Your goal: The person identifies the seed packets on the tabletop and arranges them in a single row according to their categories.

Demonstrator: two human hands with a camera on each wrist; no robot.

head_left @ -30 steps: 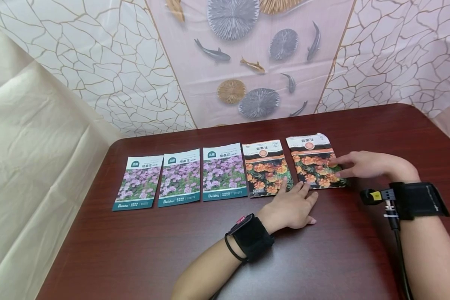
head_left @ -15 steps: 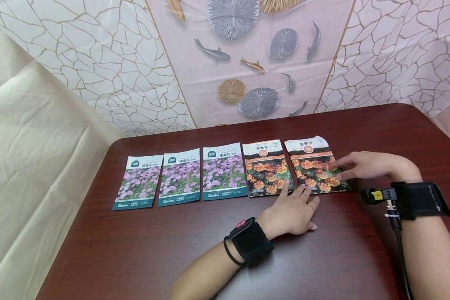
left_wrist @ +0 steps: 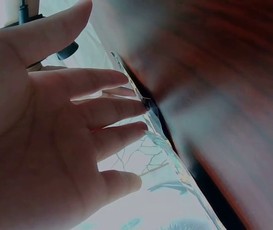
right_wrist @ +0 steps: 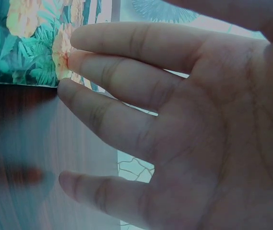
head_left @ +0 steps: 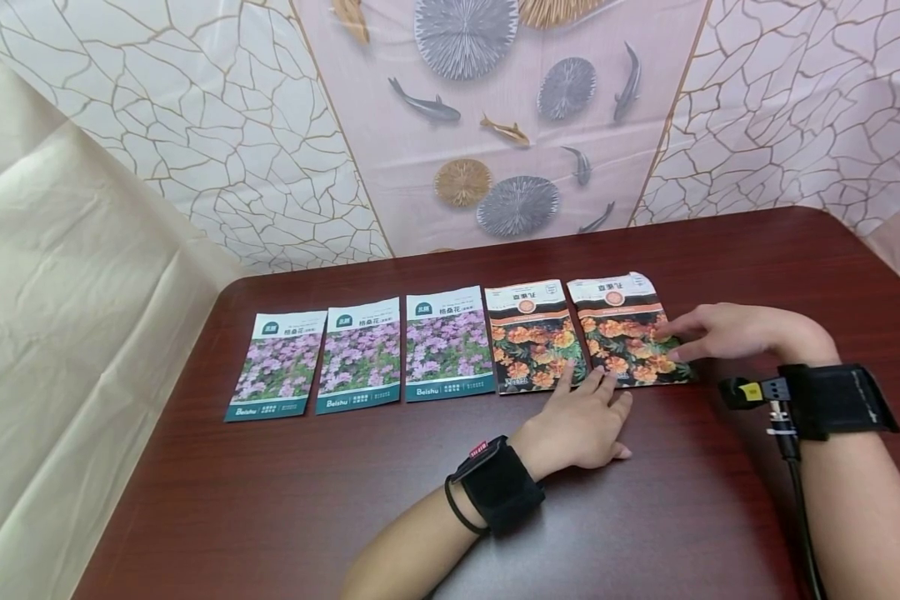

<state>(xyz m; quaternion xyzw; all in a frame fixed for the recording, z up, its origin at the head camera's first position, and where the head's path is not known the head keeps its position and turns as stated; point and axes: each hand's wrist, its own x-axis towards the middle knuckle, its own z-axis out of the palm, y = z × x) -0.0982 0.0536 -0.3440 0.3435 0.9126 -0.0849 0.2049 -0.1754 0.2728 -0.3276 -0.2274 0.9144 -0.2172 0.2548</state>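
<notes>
Two seed packets with orange flowers lie side by side on the table. My right hand point(head_left: 735, 329) touches the right edge of the rightmost orange-flower packet point(head_left: 618, 325), its fingers nearly straight in the right wrist view. Spread out, the fingers of my left hand point(head_left: 573, 425) reach the lower edges of that packet and the other orange-flower packet point(head_left: 531, 354). In the left wrist view the left fingertips point(left_wrist: 138, 106) meet a packet edge close to the tabletop. Both orange packets have their printing upside down to me.
Further left in the same row lie three purple-flower seed packets: the nearest point(head_left: 448, 350), a middle one point(head_left: 360, 358) and the far left one point(head_left: 276, 367). All rest on a dark red-brown table point(head_left: 285, 508). A patterned curtain point(head_left: 510, 125) hangs behind the table's back edge.
The rightmost orange-flower packet has shifted slightly left and toward me, closer to its neighbour. My left hand has drawn back a little toward me; the right hand has barely moved.
</notes>
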